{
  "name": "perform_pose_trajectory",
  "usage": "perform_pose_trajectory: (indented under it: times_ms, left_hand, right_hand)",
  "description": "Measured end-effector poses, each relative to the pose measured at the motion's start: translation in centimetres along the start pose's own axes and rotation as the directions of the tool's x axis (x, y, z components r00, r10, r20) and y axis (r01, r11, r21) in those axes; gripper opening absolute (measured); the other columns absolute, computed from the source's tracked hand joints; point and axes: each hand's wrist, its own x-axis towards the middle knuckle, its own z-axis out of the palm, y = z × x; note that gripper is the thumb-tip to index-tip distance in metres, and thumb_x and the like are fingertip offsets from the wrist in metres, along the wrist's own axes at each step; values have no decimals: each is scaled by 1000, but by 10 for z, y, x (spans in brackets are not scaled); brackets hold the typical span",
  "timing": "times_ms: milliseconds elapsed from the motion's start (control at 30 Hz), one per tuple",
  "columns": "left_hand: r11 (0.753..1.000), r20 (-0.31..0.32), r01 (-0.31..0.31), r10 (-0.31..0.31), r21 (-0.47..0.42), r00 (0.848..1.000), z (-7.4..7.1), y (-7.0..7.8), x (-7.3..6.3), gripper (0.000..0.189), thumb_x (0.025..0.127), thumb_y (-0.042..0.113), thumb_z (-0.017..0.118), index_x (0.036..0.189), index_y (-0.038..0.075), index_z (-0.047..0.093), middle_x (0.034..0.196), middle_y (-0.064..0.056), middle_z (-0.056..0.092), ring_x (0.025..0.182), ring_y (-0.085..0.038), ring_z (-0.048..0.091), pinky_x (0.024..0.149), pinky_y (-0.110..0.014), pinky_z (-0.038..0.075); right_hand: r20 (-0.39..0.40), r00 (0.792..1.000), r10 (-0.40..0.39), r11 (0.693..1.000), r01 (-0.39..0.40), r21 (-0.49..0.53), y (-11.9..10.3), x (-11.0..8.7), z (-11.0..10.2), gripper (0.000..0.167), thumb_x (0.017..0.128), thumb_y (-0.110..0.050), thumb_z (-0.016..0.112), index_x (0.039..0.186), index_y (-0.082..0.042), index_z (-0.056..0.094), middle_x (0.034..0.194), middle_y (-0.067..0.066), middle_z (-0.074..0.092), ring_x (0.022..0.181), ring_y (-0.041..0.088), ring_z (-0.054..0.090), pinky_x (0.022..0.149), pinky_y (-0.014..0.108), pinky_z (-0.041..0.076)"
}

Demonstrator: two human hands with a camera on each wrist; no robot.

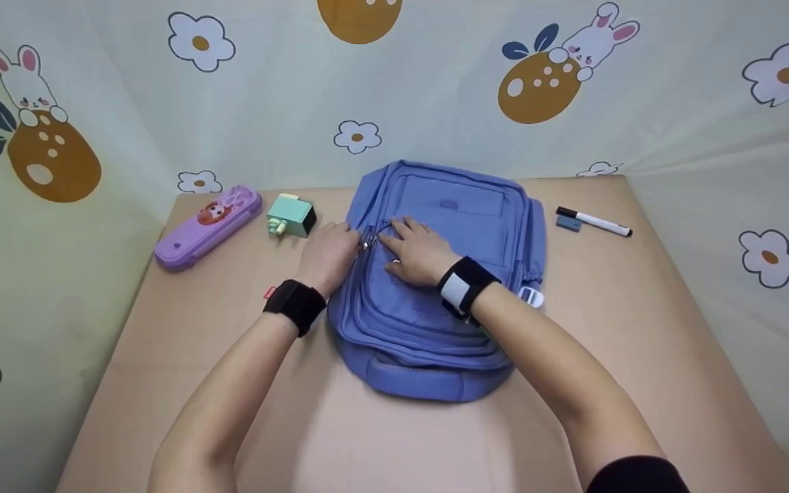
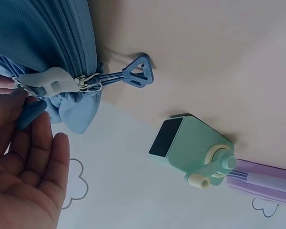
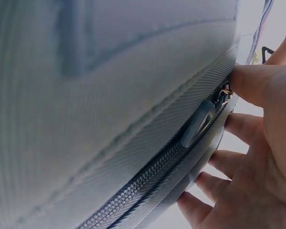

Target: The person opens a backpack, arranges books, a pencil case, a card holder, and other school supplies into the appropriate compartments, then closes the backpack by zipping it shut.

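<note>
A blue backpack lies on the table, front side up. My left hand is at its left edge, near the metal zipper sliders. In the left wrist view, the thumb and forefinger pinch a blue zipper pull, while the other fingers curl loosely beside it. My right hand rests on the front of the bag with its fingers spread. Seen from the right wrist, those fingertips touch the fabric along a zipper, and the thumb is right at a slider with a grey-blue pull tab.
Left of the bag are a mint-green pencil sharpener with a crank and a purple pencil case. To the right lie a black-capped white marker and a small blue eraser. A patterned curtain hangs behind the table.
</note>
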Motion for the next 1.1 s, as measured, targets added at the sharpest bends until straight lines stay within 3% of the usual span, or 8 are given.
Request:
perform_pose_trajectory:
  times_ms: [200,400,567,867,1100]
  left_hand:
    - [1000,1,2,-2,0,1000,-2,2,-10,15,99,13,64,94,2,72,92,-16,70,82,-37,64,73,-49,52]
    - [996,19,49,-48,-72,999,-1,2,-11,15,101,13,62,97,2,72,94,-16,69,81,-36,66,69,-50,54]
    - [992,15,54,-53,-111,998,2,2,-12,15,101,12,62,96,1,71,94,-17,67,80,-37,66,69,-51,54]
    - [990,-21,40,-43,-133,999,4,1,-13,14,99,9,62,95,0,71,93,-17,67,81,-39,67,69,-52,54]
    - [987,-8,59,-61,-147,998,3,0,-15,15,101,11,61,98,1,72,95,-17,67,82,-37,66,70,-52,53]
  right_hand:
    - [-4,1000,-6,1000,6,-10,1,1,1,64,105,-44,53,161,-19,34,168,15,19,154,36,14,123,50,17]
    - [-6,1000,-12,1000,12,2,3,2,3,65,105,-45,53,161,-19,33,169,15,16,155,36,13,123,50,16]
    - [-17,999,-28,999,29,35,4,-3,3,68,105,-47,53,162,-17,31,169,15,16,155,37,13,123,52,17]
    - [-44,986,-163,987,163,-2,-14,-39,0,71,103,-49,55,158,-7,37,166,16,26,152,36,22,123,48,20]
    - [2,968,-250,967,250,-55,-29,-64,9,69,101,-48,60,151,-2,48,161,17,36,150,36,29,121,44,25]
